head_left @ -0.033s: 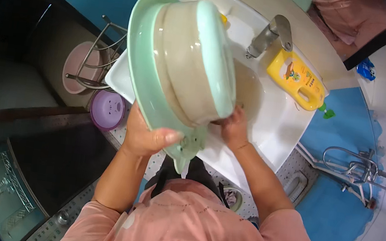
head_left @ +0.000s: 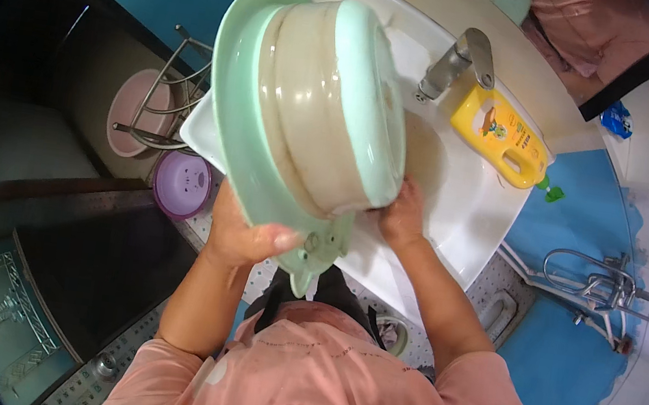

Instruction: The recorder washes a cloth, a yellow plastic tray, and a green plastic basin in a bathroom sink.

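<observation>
A collapsible wash basin [head_left: 300, 109], mint green with a beige folding wall, is held tilted on its side over the white sink [head_left: 454, 211]. Its pale green underside faces right, and the inside is hidden from me. My left hand [head_left: 239, 228] is closed on the wide green rim, thumb on the near side beside a molded tab with small holes. Low on the basin's right side, my right hand [head_left: 403, 217] reaches under the edge of the base. The basin covers most of its fingers. A grey metal faucet [head_left: 462, 61] stands behind, right of the basin.
A yellow bottle [head_left: 501, 136] with a green cap lies on the sink's right edge. Left of the sink are a metal rack [head_left: 158, 107], a pink basin [head_left: 124, 115] and a purple basin [head_left: 182, 184]. Shower fittings [head_left: 601, 280] are at the far right.
The basin has turned slightly, its base shifting a little to the right and covering a small yellow thing behind it. My right hand has moved slightly along the base; my left grip stays.
</observation>
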